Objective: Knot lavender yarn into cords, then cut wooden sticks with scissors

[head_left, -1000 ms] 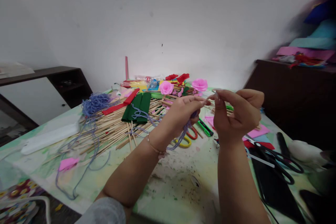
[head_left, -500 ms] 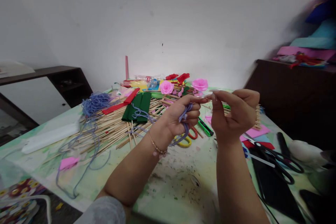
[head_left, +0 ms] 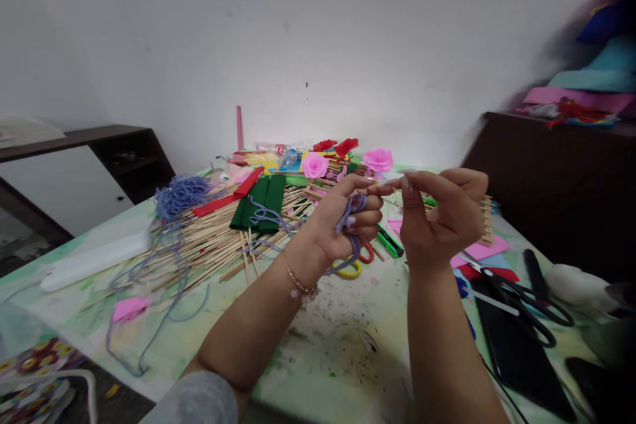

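My left hand (head_left: 350,218) is closed around purple yarn (head_left: 354,207), which loops over its fingers and hangs below the palm. My right hand (head_left: 440,212) pinches with thumb and forefinger at the tip of my left forefinger; whatever lies in that pinch is too small to make out. Both hands are raised over the table, fingertips meeting. Behind them are pink paper roses (head_left: 315,165) and red paper flowers (head_left: 346,147). A tangled heap of purple yarn (head_left: 181,197) rests at the left, its strands trailing over thin wooden sticks (head_left: 213,248).
Folded green paper (head_left: 272,202) and a red strip (head_left: 213,205) lie on the sticks. Below the hands are a green cutter (head_left: 390,242) and yellow-handled scissors (head_left: 349,270). Black scissors (head_left: 527,298) overlap a dark flat object (head_left: 519,351) at right. A white bar (head_left: 94,262) sits left.
The fingers of my left hand have shifted slightly right, and its thumb and forefinger look a little more apart. My right hand has barely moved, still pinching.
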Demonstrator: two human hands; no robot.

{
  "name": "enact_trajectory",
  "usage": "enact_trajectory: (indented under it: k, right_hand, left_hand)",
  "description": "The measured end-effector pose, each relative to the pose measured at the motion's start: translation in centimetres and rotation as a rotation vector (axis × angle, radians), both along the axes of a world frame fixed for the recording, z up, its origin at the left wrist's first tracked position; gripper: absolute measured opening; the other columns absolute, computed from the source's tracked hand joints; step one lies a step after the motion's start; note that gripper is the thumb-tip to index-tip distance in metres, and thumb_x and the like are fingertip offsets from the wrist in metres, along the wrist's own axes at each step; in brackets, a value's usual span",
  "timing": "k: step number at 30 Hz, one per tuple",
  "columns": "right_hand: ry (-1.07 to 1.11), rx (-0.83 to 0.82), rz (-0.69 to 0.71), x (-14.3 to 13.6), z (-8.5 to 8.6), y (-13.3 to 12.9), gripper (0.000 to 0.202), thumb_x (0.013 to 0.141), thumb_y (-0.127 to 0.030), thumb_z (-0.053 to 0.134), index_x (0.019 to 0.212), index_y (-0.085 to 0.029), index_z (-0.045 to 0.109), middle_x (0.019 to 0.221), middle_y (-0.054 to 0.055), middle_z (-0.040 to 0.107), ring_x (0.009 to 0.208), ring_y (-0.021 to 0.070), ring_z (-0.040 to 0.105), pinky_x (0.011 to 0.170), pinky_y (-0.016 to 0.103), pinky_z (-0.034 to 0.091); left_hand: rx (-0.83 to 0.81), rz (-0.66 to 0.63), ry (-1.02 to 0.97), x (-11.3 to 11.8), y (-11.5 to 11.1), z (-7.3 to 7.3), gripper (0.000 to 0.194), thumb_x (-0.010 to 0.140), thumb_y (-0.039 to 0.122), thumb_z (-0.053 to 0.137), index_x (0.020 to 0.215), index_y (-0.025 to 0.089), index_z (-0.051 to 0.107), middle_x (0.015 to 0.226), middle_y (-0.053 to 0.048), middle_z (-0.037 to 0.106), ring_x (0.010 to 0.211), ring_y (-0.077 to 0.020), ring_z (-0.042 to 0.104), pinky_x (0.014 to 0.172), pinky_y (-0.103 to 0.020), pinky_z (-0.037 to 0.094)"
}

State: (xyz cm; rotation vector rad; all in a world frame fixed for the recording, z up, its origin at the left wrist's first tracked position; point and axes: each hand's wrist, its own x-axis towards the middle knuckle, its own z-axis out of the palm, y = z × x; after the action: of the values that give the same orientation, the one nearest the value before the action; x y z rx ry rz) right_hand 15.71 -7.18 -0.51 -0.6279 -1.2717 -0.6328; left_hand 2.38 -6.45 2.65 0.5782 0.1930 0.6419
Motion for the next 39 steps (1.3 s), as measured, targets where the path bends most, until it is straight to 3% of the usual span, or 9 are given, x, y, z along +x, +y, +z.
enact_trajectory:
  k: [6, 14, 28, 34, 39]
  right_hand:
    - [-0.01, 0.009, 0.013, -0.1, 0.1, 0.0, 0.022, 0.078, -0.012, 0.065, 0.092, -0.028, 0.07, 0.073, 0.0, 0.067, 0.076, 0.0177, 0.051, 0.069, 0.035, 0.043]
    - [-0.007, -0.007, 0.032, -0.1, 0.1, -0.1, 0.024, 0.077, -0.01, 0.065, 0.092, -0.027, 0.07, 0.074, 0.001, 0.067, 0.077, 0.0174, 0.05, 0.07, 0.034, 0.042]
    - [0.012, 0.033, -0.004, 0.1, 0.0, 0.0, 0.019, 0.077, -0.013, 0.066, 0.09, -0.026, 0.071, 0.068, 0.0, 0.066, 0.073, 0.0173, 0.05, 0.067, 0.034, 0.043]
    - [-0.01, 0.046, -0.068, 0.6, -0.1, 0.2, 0.017, 0.078, -0.015, 0.065, 0.09, -0.026, 0.07, 0.064, 0.0, 0.064, 0.073, 0.0175, 0.052, 0.066, 0.033, 0.043]
    - [-0.172, 0.095, -0.168, 1.2, 0.1, -0.1, 0.025, 0.074, -0.011, 0.064, 0.09, -0.029, 0.07, 0.059, -0.002, 0.063, 0.065, 0.0167, 0.048, 0.063, 0.033, 0.04]
  left_hand:
    - [0.0, 0.061, 0.044, 0.3, -0.2, 0.1, 0.023, 0.086, 0.012, 0.038, 0.066, 0.012, 0.05, 0.041, 0.01, 0.023, 0.027, -0.0007, 0.023, 0.028, -0.012, 0.016]
    - [0.005, 0.033, -0.032, 0.2, 0.0, -0.2, 0.023, 0.086, 0.017, 0.038, 0.071, 0.009, 0.054, 0.042, 0.01, 0.024, 0.029, -0.0008, 0.023, 0.029, -0.011, 0.017]
    - [0.03, 0.071, 0.07, 0.4, -0.1, 0.2, 0.027, 0.087, 0.012, 0.036, 0.068, 0.009, 0.056, 0.039, 0.011, 0.02, 0.027, -0.0009, 0.019, 0.028, -0.011, 0.015]
    - [0.051, 0.054, 0.147, 0.4, -0.2, 0.2, 0.027, 0.087, 0.013, 0.037, 0.067, 0.009, 0.056, 0.039, 0.011, 0.022, 0.027, -0.0006, 0.018, 0.027, -0.011, 0.015]
    - [0.071, 0.079, 0.227, 0.4, 0.0, 0.2, 0.027, 0.087, 0.014, 0.038, 0.067, 0.01, 0.054, 0.039, 0.011, 0.023, 0.028, -0.0004, 0.018, 0.027, -0.011, 0.016]
